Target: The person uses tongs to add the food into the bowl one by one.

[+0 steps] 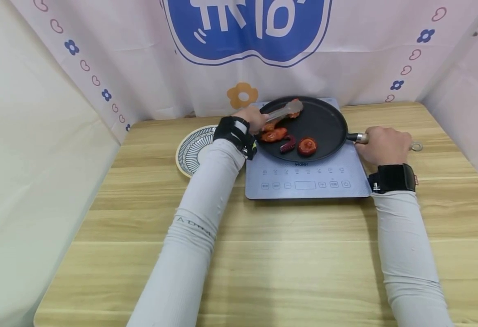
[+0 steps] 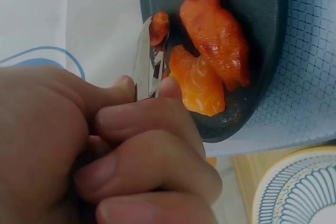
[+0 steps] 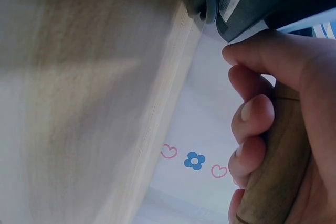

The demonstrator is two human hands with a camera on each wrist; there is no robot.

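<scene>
My left hand [image 1: 252, 119] holds metal tongs [image 1: 281, 112] over the left side of a black frying pan [image 1: 325, 122]. In the left wrist view, the tongs [image 2: 142, 64] have their tips about a small reddish piece of food [image 2: 159, 27]; whether they squeeze it cannot be told. Close by lie glossy orange-red pieces of meat [image 1: 274, 135], a dark red curled piece like a tentacle [image 1: 288, 144] and a round reddish piece [image 1: 307, 146]. Fingers curled, my right hand [image 1: 386, 144] grips the pan's wooden handle [image 3: 278, 156].
Under the pan is a flat, pale induction cooker [image 1: 304, 185] with touch buttons. A patterned plate [image 1: 187, 152] sits left of it, partly behind my left arm. The wooden table [image 1: 132, 227] ends against a printed curtain [image 1: 149, 68].
</scene>
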